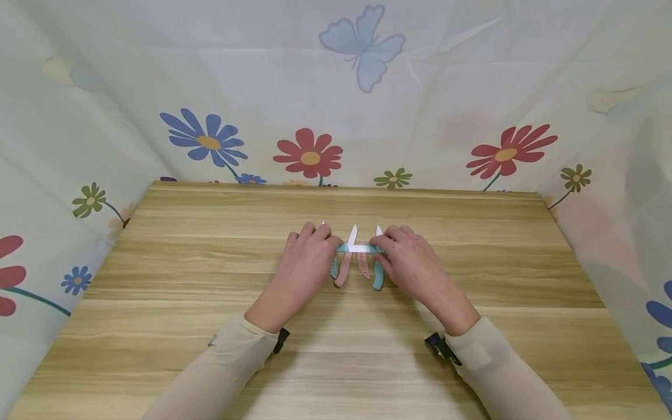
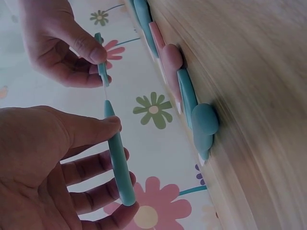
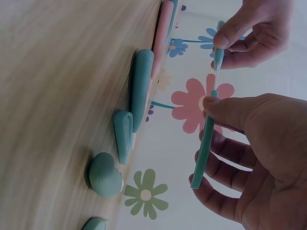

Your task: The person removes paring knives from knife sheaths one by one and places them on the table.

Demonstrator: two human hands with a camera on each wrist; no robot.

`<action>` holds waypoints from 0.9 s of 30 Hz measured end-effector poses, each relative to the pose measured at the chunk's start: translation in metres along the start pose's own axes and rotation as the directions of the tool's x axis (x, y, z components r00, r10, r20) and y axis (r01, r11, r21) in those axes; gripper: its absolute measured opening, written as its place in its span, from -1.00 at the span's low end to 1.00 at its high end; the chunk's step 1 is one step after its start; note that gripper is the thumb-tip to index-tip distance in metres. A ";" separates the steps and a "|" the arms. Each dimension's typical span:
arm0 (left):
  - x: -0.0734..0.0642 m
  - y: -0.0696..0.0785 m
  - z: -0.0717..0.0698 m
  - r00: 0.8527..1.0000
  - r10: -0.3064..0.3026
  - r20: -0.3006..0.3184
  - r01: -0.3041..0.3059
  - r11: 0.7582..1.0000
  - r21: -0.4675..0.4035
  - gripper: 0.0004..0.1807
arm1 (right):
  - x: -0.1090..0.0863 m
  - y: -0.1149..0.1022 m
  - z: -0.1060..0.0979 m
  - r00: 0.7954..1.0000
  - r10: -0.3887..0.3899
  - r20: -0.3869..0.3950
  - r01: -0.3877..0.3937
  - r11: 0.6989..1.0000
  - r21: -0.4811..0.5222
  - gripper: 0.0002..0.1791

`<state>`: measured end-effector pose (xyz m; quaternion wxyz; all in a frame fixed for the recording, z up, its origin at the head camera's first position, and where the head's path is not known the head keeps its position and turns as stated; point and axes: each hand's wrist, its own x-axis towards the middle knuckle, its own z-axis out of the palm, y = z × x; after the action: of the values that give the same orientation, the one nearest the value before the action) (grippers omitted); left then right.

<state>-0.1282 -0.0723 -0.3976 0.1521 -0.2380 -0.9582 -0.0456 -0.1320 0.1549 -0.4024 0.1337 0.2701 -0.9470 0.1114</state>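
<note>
Between both hands, above the table, is a small knife with a teal handle [image 2: 120,160] and a white blade [image 1: 359,249]. My left hand [image 1: 306,256] grips the handle, thumb on one side and fingers on the other. At the blade's other end, my right hand [image 1: 412,259] pinches a teal blade cover [image 3: 205,148]. Part of the blade shows between handle and cover. Below the hands lie a pink-handled knife [image 1: 343,269], a pink blade cover [image 1: 363,266], a teal-handled knife [image 1: 378,276] and a teal cover [image 1: 333,270], partly hidden by the left hand.
Rounded teal pieces [image 3: 103,175] lie on the wooden table [image 1: 336,361] too; their kind is unclear. A white blade tip [image 1: 323,223] pokes out beyond the left hand. Flower-printed cloth [image 1: 252,76] surrounds the table at the back and sides.
</note>
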 end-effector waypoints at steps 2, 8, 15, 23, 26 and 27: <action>0.000 0.000 0.000 1.000 -0.005 0.008 0.005 1.000 -0.003 -0.80 | 0.000 0.000 0.000 1.000 0.002 0.001 -0.002 1.000 -0.001 -0.71; 0.001 -0.001 0.001 1.000 -0.014 0.018 0.014 1.000 -0.008 -0.80 | 0.000 0.001 0.001 1.000 0.002 -0.002 -0.002 1.000 0.002 -0.72; 0.002 -0.003 0.003 1.000 -0.024 0.014 0.024 1.000 -0.004 -0.79 | 0.001 0.004 0.002 1.000 0.008 -0.002 -0.008 1.000 -0.008 -0.71; 0.002 -0.003 0.003 0.999 -0.031 0.016 0.031 1.000 0.000 -0.77 | 0.000 0.004 0.002 1.000 0.020 0.003 -0.020 1.000 -0.010 -0.70; 0.002 -0.004 0.003 0.999 -0.032 0.014 0.032 0.999 0.002 -0.76 | 0.000 0.004 0.002 1.000 0.020 -0.002 -0.021 1.000 -0.009 -0.70; 0.002 -0.004 0.003 0.999 -0.031 0.013 0.031 1.000 0.005 -0.76 | 0.000 0.004 0.002 1.000 0.021 -0.002 -0.021 1.000 -0.009 -0.70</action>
<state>-0.1322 -0.0748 -0.3998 0.1454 -0.2231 -0.9629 -0.0442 -0.1347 0.1578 -0.4052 0.1347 0.2595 -0.9501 0.1090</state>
